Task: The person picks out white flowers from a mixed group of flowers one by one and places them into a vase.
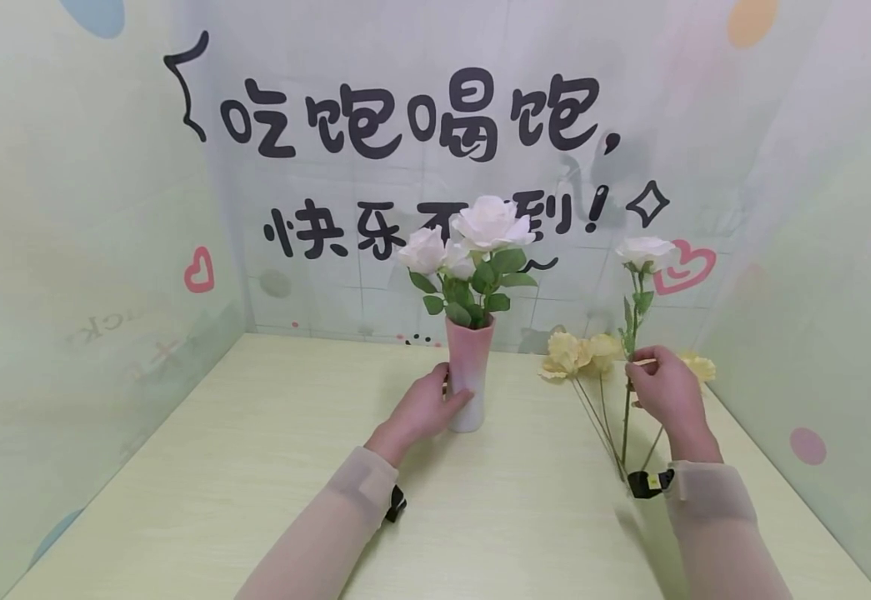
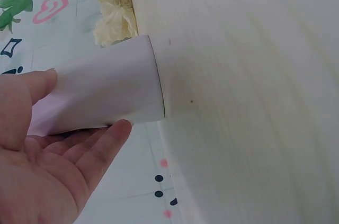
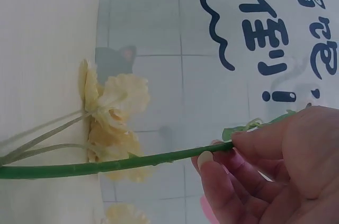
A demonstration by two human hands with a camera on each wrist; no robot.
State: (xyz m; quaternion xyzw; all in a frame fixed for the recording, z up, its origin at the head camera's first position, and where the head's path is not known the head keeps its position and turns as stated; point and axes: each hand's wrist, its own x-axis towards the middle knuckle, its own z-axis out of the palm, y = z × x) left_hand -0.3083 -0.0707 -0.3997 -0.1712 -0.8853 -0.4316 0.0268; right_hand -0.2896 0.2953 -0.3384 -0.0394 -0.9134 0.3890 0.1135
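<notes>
A pink-to-white vase (image 1: 468,375) stands upright on the table, holding several white roses (image 1: 491,223) with green leaves. My left hand (image 1: 422,406) grips the vase low on its left side, thumb on one side and fingers on the other, as the left wrist view of the vase (image 2: 106,89) shows. To the right, my right hand (image 1: 668,390) pinches the green stem of a single white rose (image 1: 643,252), held upright with its bloom at the top. In the right wrist view the stem (image 3: 132,162) runs between thumb and fingertips.
Yellow flowers (image 1: 566,354) on thin stems lie on the table (image 1: 255,500) behind and around the right hand. A printed back wall (image 1: 375,292) with dark lettering stands behind the vase, and side walls close in the left and right.
</notes>
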